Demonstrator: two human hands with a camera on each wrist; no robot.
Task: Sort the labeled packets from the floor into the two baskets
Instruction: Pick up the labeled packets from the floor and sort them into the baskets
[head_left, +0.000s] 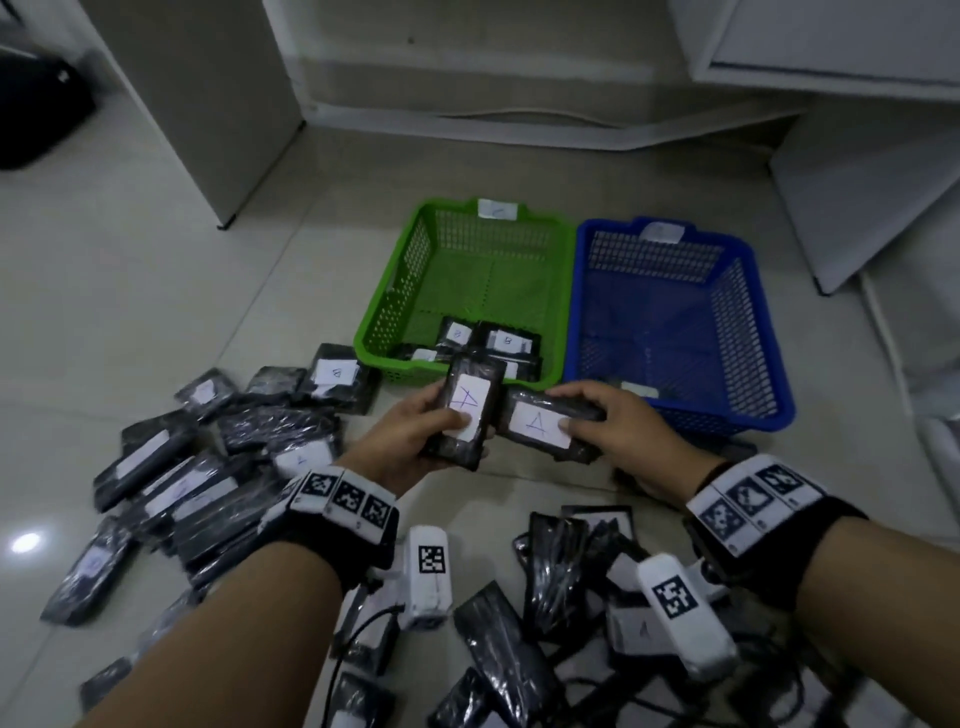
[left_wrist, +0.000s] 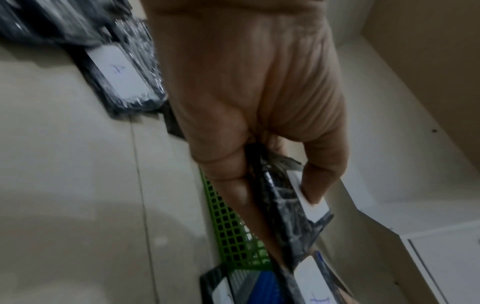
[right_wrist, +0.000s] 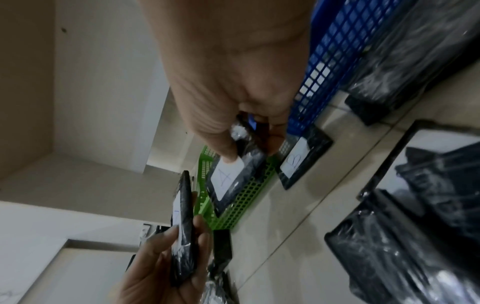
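My left hand (head_left: 415, 436) grips a black wrapped packet (head_left: 470, 410) whose white label reads A, thumb on the label; the same packet (left_wrist: 293, 207) shows edge-on in the left wrist view. My right hand (head_left: 602, 421) holds a second A packet (head_left: 543, 423), thumb pressed on its label, and this packet (right_wrist: 232, 179) appears in the right wrist view. Both packets are lifted just in front of the green basket (head_left: 395, 291) and the blue basket (head_left: 753, 332). Packets labeled B (head_left: 506, 340) lie in the green basket's near end. One pale-labeled packet (head_left: 639, 389) lies in the blue basket.
Several black packets are piled on the tile floor at the left (head_left: 208, 467) and in front of me (head_left: 561, 597). A B packet (right_wrist: 303, 162) lies on the floor by the blue basket. White cabinet panels (head_left: 208, 93) stand behind the baskets, and a dark bag (head_left: 36, 109) sits far left.
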